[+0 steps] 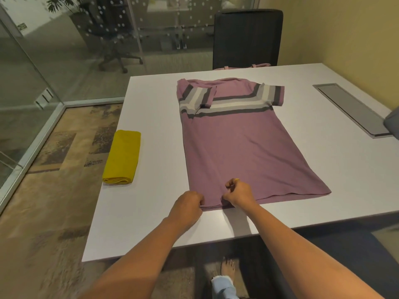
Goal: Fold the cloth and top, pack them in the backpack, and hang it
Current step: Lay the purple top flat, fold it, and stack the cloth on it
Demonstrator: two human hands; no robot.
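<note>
Pinching the top's folded hem, left grip and right grip seemingly both closed; I should smooth it before folding.

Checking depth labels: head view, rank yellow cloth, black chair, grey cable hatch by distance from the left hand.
1. Yellow cloth, folded, left of the left hand.
2. Grey cable hatch, far right of the table.
3. Black chair, beyond the table's far edge.

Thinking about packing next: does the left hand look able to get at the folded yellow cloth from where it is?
Probably yes. The left hand grips the purple top's hem, and the yellow cloth lies on the bare table to its left with nothing between; it must let go first.
</note>
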